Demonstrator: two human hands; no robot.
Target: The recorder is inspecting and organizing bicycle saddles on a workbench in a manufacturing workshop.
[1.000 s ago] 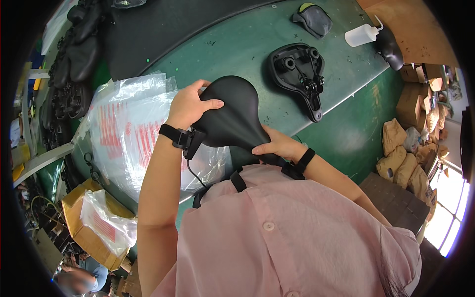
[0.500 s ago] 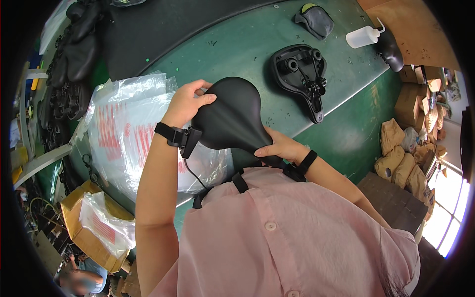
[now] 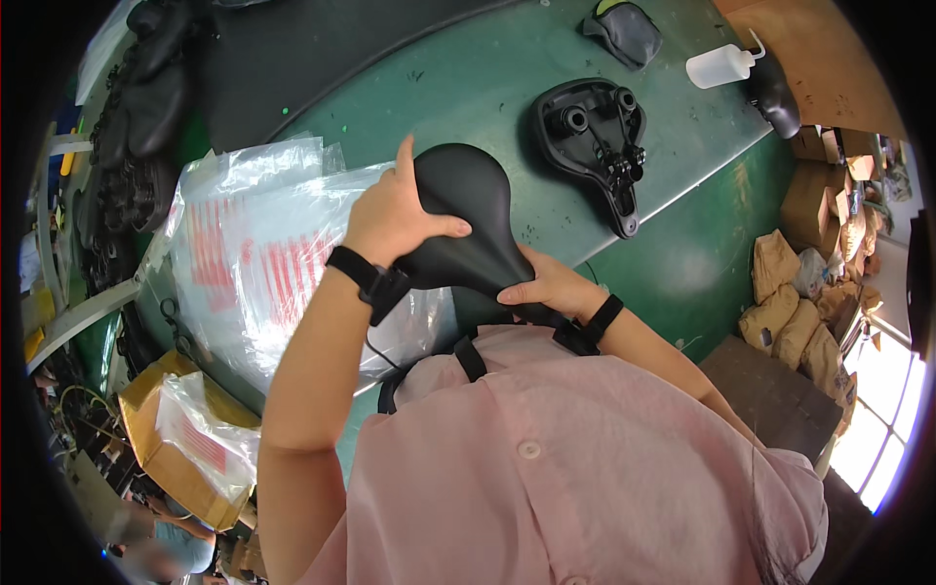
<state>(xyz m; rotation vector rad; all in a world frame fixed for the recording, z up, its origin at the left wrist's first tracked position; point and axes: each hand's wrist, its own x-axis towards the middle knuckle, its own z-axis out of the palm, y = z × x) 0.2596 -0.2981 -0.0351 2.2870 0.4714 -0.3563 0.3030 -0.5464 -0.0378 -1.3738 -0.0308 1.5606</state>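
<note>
Head view, looking down past my pink shirt: I hold a black bicycle saddle point(image 3: 466, 222) up off the green table point(image 3: 487, 107), close in front of my chest, over the near edge. Its smooth top faces up. Its long axis runs from the far side down toward me — the broad rounded rear points away and a little left, the narrow nose points back at my chest.

My left hand point(image 3: 392, 216) is clamped on the broad rear's left side, with the fingers wrapped over the top and one finger raised. My right hand point(image 3: 544, 288) is closed on the narrow nose end, fingers over it from the right. Both wrists wear black straps.

A second saddle point(image 3: 595, 146) lies upside down on the table beyond, toward the right edge, its rails and underside showing. Clear plastic bags with red print point(image 3: 253, 263) are spread over the left part of the table, just beside my left forearm. Near the far right corner stand a white squeeze bottle point(image 3: 717, 66) and a small dark pouch point(image 3: 624, 31) — well apart from my hands.
</note>
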